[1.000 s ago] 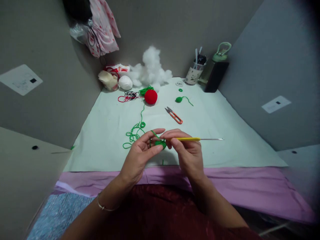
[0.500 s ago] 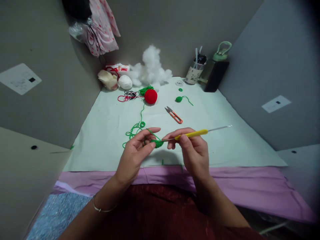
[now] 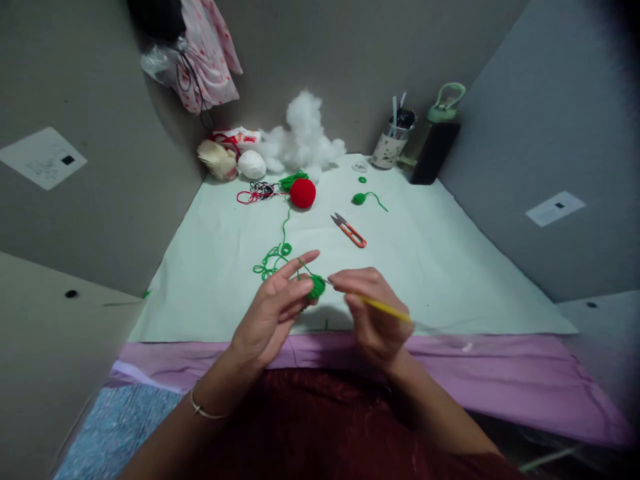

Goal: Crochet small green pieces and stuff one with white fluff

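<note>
- Hook (image 3: 387, 309), metal, yellow-handled, pinched in right hand (image 3: 374, 320): rear end swung nearer, suggesting stitching underway.
- Small green crocheted-yarn piece (image 3: 317, 287): pinched in left hand (image 3: 270, 313).

Two hands were over the near side of the table (image 3: 480, 273), with the scissors (image 3: 349, 230) beyond them.
The crochet piece (image 3: 316, 287) sat in the left hand (image 3: 273, 310); the hook (image 3: 385, 308) lay in the right hand (image 3: 377, 320), its tip just beside the piece. Loose yarn (image 3: 271, 261) lay beyond the left hand. The ball (image 3: 303, 193) rested behind and left of the scissors, with the stuffing (image 3: 306, 130) behind it near the back wall (image 3: 345, 60). At the back right stood the cup (image 3: 389, 150), and right of it the bottle (image 3: 443, 112).
</note>
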Available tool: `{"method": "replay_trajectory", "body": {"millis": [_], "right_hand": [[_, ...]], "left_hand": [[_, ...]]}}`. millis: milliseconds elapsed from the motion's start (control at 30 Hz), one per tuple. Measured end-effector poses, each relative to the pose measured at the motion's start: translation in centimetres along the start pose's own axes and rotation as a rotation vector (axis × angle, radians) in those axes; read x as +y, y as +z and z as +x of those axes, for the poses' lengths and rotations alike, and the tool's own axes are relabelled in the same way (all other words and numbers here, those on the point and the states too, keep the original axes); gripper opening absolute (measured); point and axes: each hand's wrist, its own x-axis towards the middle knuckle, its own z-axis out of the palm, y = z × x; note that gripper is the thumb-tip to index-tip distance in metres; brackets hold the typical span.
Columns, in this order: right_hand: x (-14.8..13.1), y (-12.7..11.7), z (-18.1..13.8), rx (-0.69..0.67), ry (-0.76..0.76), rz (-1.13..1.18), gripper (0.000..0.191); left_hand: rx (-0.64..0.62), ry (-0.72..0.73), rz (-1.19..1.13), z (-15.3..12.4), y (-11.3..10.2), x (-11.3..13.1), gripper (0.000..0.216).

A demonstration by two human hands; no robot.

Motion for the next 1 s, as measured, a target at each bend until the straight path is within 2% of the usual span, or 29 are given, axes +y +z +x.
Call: {"method": "replay_trajectory", "body": {"millis": [100, 167, 233, 300, 400, 467, 533, 633, 700, 767, 867, 1000], "right_hand": [[0.3, 0.0, 0.6, 0.081, 0.269, 0.329, 0.024], [0.5, 0.2, 0.9, 0.069, 0.349, 0.449, 0.022], [0.6, 0.4, 1.0, 0.015, 0.363, 0.451, 0.019], [0.3, 0.5, 0.9, -0.018, 0.323, 0.358, 0.02], [-0.3, 0.5, 0.4, -0.05, 0.134, 0.083, 0.025], [-0.5, 0.4, 0.2, -0.067, -0.013, -0.091, 0.026], [-0.5, 0.2, 0.3, -0.044, -0.051, -0.127, 0.026], [0.0, 0.0, 0.6, 0.052, 0.146, 0.093, 0.024], [0.3, 0.0, 0.9, 0.075, 0.305, 0.324, 0.022], [0.5, 0.2, 1.1, 0.034, 0.38, 0.467, 0.019], [0.7, 0.4, 1.0, -0.015, 0.421, 0.452, 0.015], [1.0, 0.2, 1.0, 0.007, 0.517, 0.493, 0.017]], "left_hand": [[0.017, 0.049, -0.002, 0.1, -0.2, 0.3, 0.051], [0.002, 0.096, 0.045, 0.0, -0.2, 0.2, 0.049], [-0.001, 0.144, 0.106, -0.1, 0.0, -0.1, 0.046], [0.022, 0.187, 0.154, -0.1, 0.1, -0.6, 0.045], [0.054, 0.218, 0.129, 0.1, 0.2, -1.0, 0.05], [0.04, 0.152, 0.061, 0.2, 0.2, -1.0, 0.051], [0.004, 0.034, -0.017, 0.3, 0.0, -0.7, 0.047], [-0.005, -0.032, -0.099, 0.5, -0.3, -0.2, 0.036], [0.022, 0.034, -0.086, 0.5, -0.4, -0.1, 0.035], [0.03, 0.108, -0.004, 0.4, -0.3, -0.2, 0.04], [0.011, 0.176, 0.152, 0.1, -0.2, -0.7, 0.041], [-0.002, 0.219, 0.261, -0.1, -0.4, -1.0, 0.032]]}}
